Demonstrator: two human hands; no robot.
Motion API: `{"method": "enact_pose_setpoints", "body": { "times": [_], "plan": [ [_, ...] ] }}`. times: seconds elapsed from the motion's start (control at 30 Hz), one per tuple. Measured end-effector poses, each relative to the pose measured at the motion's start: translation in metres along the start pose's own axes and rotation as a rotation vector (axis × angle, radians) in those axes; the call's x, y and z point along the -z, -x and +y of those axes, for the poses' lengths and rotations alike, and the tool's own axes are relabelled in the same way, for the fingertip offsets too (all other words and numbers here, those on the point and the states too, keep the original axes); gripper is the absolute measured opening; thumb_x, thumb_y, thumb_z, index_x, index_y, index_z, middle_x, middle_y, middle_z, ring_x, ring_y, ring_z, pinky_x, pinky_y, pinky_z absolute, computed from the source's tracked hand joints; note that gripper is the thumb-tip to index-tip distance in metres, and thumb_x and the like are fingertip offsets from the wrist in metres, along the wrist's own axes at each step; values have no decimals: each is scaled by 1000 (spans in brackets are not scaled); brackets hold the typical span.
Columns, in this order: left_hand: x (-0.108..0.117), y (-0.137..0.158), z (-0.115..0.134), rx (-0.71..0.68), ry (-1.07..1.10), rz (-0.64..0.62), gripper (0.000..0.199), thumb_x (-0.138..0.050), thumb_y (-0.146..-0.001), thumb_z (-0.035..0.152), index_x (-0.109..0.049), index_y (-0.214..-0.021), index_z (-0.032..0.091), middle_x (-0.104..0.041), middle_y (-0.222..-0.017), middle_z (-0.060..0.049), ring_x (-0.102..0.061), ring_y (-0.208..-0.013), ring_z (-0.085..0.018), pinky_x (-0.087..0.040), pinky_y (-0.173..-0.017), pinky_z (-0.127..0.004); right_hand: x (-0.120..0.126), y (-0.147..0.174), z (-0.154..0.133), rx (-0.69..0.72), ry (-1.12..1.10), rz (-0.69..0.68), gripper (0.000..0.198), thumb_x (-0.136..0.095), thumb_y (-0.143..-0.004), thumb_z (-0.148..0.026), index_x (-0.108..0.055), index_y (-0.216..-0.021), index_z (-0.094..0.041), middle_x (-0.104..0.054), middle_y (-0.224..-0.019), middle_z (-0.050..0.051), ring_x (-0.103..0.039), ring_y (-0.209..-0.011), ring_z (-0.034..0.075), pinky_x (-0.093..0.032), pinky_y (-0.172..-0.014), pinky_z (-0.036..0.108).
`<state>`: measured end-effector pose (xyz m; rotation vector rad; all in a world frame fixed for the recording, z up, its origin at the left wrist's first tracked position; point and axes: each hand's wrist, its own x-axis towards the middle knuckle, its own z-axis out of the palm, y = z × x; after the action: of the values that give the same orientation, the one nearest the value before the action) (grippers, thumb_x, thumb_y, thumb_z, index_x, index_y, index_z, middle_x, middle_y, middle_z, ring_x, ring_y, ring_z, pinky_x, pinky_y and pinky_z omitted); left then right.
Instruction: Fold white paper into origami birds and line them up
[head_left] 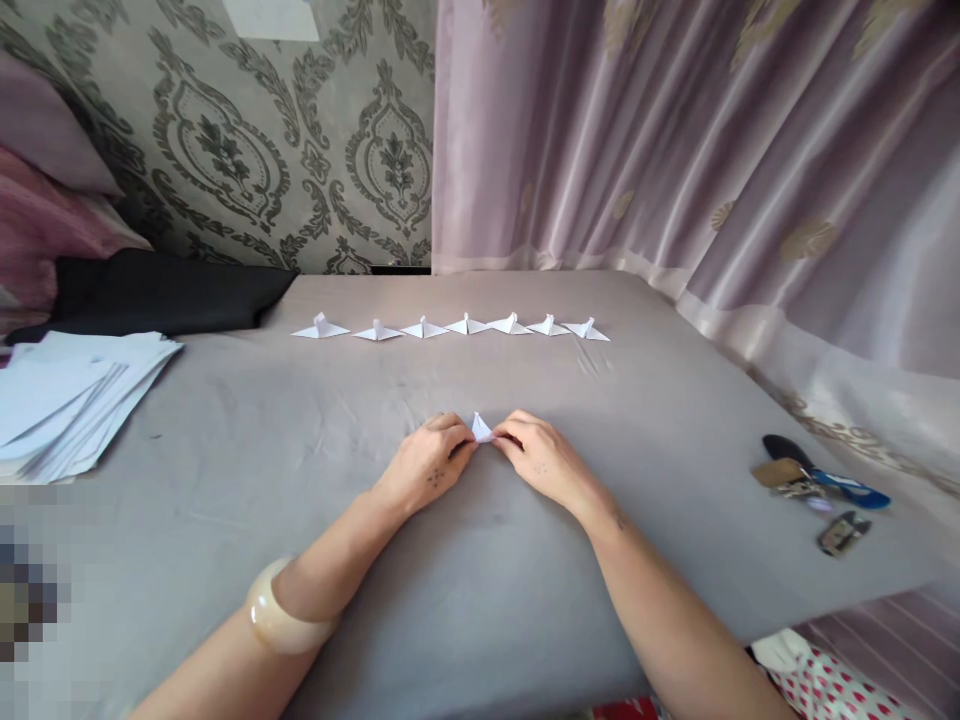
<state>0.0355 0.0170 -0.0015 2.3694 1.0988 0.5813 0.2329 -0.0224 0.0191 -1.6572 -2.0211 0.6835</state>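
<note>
On the head view, left hand (431, 462) and right hand (546, 458), fingers pinched narrow on opposite lower corners of a small white folded-paper piece (481, 430), mid-desk (480, 590), nearer than that row of seven white winged paper figures (466, 325)! Looks like a shaping fold; the next move calls for light, even pressure, both sides matched.

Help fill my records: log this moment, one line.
left hand: pinching folded paper; right hand: pinching same folded paper; beyond: row of seven folded papers
</note>
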Motion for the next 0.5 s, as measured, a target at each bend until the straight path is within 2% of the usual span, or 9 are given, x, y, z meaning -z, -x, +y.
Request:
{"method": "enact_pose_setpoints", "body": {
  "times": [0.27,0.5],
  "plan": [
    [4,-7,8,248,150,7,15,-55,-84,25,-66,-76,18,-59,-82,-3,-58,-71,-14,-44,-68,-25,0,-10,7,-91,-120,-35,23,-48,-90,-30,-69,-85,-23,-65,-91,1,-58,-75,12,-42,-71,25],
    [2,-8,8,272,136,24,20,-53,-85,27,-66,-73,18,-57,-79,-2,-57,-68,-13,-44,-69,-26,0,-16,6,-156,-137,-21,21,-54,-84,-34,-70,-80,-22,-68,-84,2,-58,-73,14,-41,-67,25]
  ]
}}
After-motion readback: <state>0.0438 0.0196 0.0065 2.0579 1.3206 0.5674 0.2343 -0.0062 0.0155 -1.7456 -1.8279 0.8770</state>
